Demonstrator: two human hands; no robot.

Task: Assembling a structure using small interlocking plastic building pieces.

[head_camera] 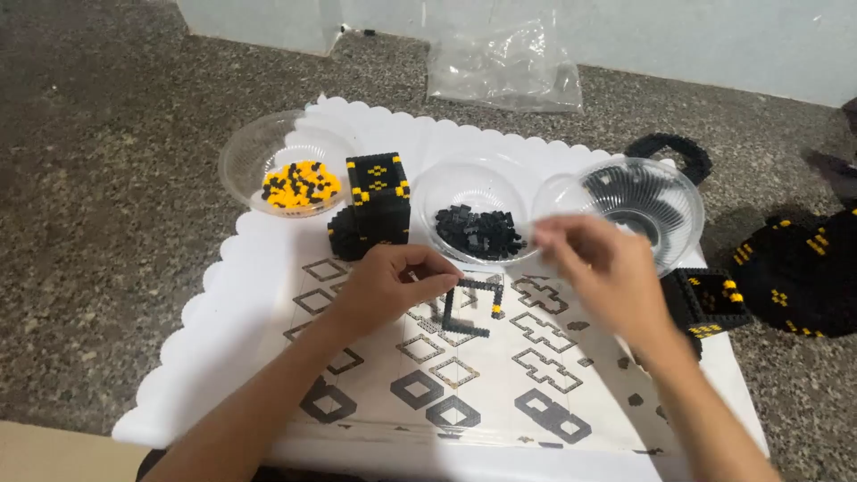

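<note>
My left hand [386,284] rests on a printed pattern sheet [500,384], its fingertips pinching the left side of a small open square frame of black beads [471,308] with a yellow bit on its right side. My right hand [600,268] hovers, blurred, just right of the frame and in front of a clear bowl of black beads [478,230]; its fingers are pinched together, and whether a bead is in them I cannot tell.
A scalloped white tray [223,312] carries everything. A bowl of yellow and black beads [299,183] is at back left, beside a black-and-yellow bead cube [378,201]. An empty clear bowl [638,205], an open bead box [710,299], black bead pieces [803,268] and a plastic bag [504,67] lie right and behind.
</note>
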